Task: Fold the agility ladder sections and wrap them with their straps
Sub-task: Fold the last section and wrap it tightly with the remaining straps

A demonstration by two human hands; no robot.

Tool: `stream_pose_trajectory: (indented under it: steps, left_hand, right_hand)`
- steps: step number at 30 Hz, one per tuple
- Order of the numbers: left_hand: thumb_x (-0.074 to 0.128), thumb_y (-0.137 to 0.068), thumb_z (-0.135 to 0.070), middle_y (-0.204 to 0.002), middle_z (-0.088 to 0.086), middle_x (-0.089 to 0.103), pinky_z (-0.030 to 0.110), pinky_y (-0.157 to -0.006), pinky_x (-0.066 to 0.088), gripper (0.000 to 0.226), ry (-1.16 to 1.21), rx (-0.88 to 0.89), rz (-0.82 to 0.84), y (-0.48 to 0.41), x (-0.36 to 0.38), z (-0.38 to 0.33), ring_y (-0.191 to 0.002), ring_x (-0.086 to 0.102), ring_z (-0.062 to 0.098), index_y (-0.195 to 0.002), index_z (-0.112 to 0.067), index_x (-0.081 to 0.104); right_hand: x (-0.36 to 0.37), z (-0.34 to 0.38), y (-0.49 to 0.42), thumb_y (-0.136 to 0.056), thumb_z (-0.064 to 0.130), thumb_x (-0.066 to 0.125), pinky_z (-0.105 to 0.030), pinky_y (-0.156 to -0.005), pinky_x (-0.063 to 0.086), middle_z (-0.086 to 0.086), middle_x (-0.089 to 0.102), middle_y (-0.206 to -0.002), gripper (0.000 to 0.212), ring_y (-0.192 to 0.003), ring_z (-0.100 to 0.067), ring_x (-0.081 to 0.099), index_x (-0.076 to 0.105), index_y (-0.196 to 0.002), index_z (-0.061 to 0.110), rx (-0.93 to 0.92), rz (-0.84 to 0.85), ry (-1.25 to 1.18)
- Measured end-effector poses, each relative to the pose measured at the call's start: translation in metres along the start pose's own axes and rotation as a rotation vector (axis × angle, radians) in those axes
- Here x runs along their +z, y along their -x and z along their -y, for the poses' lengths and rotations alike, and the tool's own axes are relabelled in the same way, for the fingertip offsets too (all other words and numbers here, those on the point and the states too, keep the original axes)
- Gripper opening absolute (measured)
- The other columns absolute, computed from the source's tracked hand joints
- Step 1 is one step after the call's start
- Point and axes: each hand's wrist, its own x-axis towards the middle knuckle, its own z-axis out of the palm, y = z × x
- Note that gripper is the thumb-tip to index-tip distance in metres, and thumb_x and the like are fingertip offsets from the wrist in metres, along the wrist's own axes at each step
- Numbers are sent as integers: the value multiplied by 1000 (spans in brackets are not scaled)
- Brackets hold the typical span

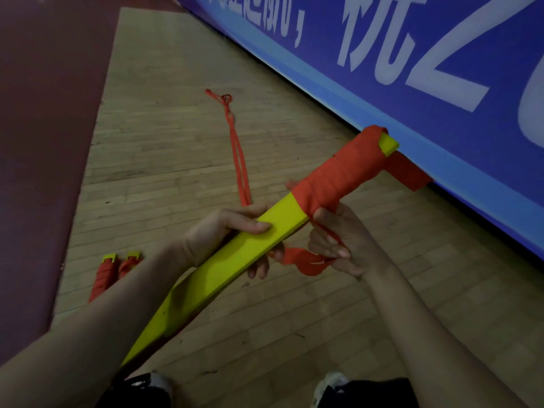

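A stack of yellow ladder rungs slants from lower left up to the right. Its far half is wound in orange strap. My left hand grips the bare yellow part near the middle, thumb on top. My right hand pinches the loose orange strap just below the wound part. A free tail of strap trails away over the floor and ends in a knot.
Two wrapped ladder bundles lie on the wooden floor at the left, beside a dark red mat. A blue banner wall runs along the right. My shoes show at the bottom edge.
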Motion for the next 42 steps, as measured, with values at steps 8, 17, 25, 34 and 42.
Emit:
stream_pose_trajectory:
  steps: [8,17,25,34,42]
  left_hand:
    - [72,-68,-38,-84,15,66,33,-59,54,58,-175,-56,-122,-5,-3,4,-62,63,31,-114,-6,57]
    - [62,-85,-44,-137,5,47,34,-91,44,79,-1288,161,-592,-19,8,34,-117,52,29,-150,-28,19]
    - [58,-88,-27,-139,5,40,41,-85,48,85,-1473,-34,-668,-21,-13,34,-118,52,33,-153,-33,3]
    - [64,-86,-9,-142,9,42,13,-74,27,85,-1215,-72,-606,-20,-21,24,-124,46,25,-153,-24,15]
    - [64,-81,1,-97,3,57,7,-59,38,78,-950,-13,-576,-19,-21,16,-77,56,9,-146,-28,34]
  right_hand:
    - [3,-2,-4,-63,35,79,-11,-31,19,9,33,-34,27,-23,2,27,61,-49,22,-76,-153,19]
    - [-1,-3,-12,-76,24,63,-16,-32,14,6,30,-38,25,-25,-1,24,49,-59,12,-54,-447,-69]
    - [-6,-10,-14,-89,19,65,-15,-39,36,4,52,-54,13,-38,-4,44,58,-80,12,23,-608,443]
    - [-2,-4,-6,-84,13,68,-20,-48,50,0,66,-61,9,-50,-7,60,64,-90,8,236,-524,305]
    - [13,-10,-9,-86,16,68,-15,-30,26,10,41,-46,6,-34,-1,32,62,-85,16,5,-556,453]
